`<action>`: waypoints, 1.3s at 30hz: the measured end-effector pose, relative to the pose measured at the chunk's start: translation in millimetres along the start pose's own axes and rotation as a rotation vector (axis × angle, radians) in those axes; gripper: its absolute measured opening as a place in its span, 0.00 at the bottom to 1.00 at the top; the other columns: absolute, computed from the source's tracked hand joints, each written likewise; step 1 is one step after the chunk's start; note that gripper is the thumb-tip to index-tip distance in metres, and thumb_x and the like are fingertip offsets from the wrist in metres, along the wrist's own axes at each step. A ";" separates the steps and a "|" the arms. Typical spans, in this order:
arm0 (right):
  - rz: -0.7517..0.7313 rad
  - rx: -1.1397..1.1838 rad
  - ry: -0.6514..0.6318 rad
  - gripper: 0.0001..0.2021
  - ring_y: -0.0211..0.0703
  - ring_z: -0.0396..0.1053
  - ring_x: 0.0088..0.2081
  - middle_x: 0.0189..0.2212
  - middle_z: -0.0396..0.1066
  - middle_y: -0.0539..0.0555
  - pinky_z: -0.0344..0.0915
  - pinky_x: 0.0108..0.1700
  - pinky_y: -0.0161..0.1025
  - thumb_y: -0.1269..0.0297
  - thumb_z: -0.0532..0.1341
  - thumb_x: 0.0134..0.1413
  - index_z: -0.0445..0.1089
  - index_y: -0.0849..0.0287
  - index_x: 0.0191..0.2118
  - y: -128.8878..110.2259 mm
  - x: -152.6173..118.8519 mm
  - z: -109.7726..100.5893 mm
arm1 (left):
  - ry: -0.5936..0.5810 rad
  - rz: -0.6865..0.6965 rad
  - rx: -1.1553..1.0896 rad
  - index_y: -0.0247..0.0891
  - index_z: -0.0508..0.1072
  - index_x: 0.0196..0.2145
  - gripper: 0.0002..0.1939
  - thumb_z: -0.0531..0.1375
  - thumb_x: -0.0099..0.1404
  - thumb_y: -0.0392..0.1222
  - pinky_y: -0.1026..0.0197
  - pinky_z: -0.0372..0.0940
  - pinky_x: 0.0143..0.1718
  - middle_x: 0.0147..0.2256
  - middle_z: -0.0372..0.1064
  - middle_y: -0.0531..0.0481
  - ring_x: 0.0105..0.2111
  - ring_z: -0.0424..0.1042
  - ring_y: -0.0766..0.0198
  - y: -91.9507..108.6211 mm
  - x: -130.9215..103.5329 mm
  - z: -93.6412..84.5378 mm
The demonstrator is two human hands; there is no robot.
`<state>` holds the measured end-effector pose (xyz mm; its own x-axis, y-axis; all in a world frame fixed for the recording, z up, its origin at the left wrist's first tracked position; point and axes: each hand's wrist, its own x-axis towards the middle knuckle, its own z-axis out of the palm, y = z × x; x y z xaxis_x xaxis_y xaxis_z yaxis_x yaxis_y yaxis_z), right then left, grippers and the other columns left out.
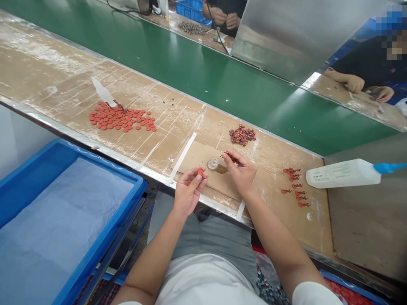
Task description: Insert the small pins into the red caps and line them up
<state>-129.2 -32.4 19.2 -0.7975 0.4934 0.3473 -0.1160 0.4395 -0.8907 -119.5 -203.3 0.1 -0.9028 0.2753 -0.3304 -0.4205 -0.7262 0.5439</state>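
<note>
Between the thumb and fingers of my left hand is a small red disc, held over the front edge of the bench. My right hand pinches a small red and dark piece, too small to make out fully. Between both hands a little clear round container stands on a cardboard sheet. Behind my right hand lies a pile of small red and black pieces. Many loose red discs are spread on the bench to the left.
Several red assembled pieces lie at the right, beside a white bottle with a blue nozzle on its side. A blue tray stands at lower left. Beyond the green belt, co-workers' hands are at work.
</note>
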 end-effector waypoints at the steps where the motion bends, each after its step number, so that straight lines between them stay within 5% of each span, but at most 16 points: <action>1: -0.030 -0.025 -0.007 0.12 0.43 0.75 0.35 0.38 0.78 0.52 0.72 0.42 0.42 0.57 0.66 0.51 0.77 0.53 0.41 0.7 0.3 -0.5 | -0.004 0.003 0.002 0.37 0.77 0.39 0.14 0.69 0.53 0.34 0.69 0.71 0.41 0.43 0.76 0.46 0.37 0.77 0.67 -0.3 -0.3 0.1; 14: -0.234 -0.236 -0.084 0.10 0.43 0.73 0.33 0.38 0.78 0.51 0.71 0.42 0.43 0.58 0.63 0.56 0.77 0.50 0.43 14.9 -2.6 1.7 | 0.004 0.041 0.063 0.37 0.77 0.41 0.14 0.68 0.55 0.36 0.67 0.70 0.43 0.43 0.76 0.46 0.38 0.77 0.66 -3.9 -1.7 3.4; 26: -0.459 -0.267 -0.024 0.05 0.39 0.73 0.29 0.32 0.78 0.53 0.71 0.35 0.38 0.64 0.64 0.55 0.77 0.56 0.38 18.0 -0.2 8.0 | -0.046 0.024 0.056 0.38 0.77 0.41 0.13 0.67 0.57 0.38 0.69 0.71 0.42 0.42 0.76 0.49 0.38 0.76 0.69 -1.6 -1.9 0.5; 34: -0.438 -0.281 -0.038 0.06 0.39 0.72 0.28 0.31 0.78 0.54 0.71 0.36 0.38 0.63 0.65 0.54 0.77 0.55 0.37 21.5 0.6 7.0 | -0.045 0.020 0.043 0.37 0.77 0.41 0.14 0.68 0.56 0.38 0.68 0.71 0.42 0.42 0.76 0.48 0.38 0.77 0.68 -0.6 -1.8 0.3; 39: -0.222 -0.086 0.029 0.11 0.39 0.73 0.31 0.34 0.78 0.53 0.71 0.38 0.39 0.58 0.66 0.52 0.77 0.55 0.40 16.9 -0.7 10.8 | -0.034 0.009 0.026 0.38 0.77 0.42 0.14 0.68 0.56 0.38 0.68 0.71 0.42 0.43 0.76 0.48 0.40 0.77 0.67 1.0 -3.8 2.6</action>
<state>-137.0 -33.4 0.7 -0.7408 0.3982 0.5410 -0.2346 0.6013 -0.7638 -116.8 -203.5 3.9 -0.9089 0.2907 -0.2990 -0.4142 -0.7125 0.5664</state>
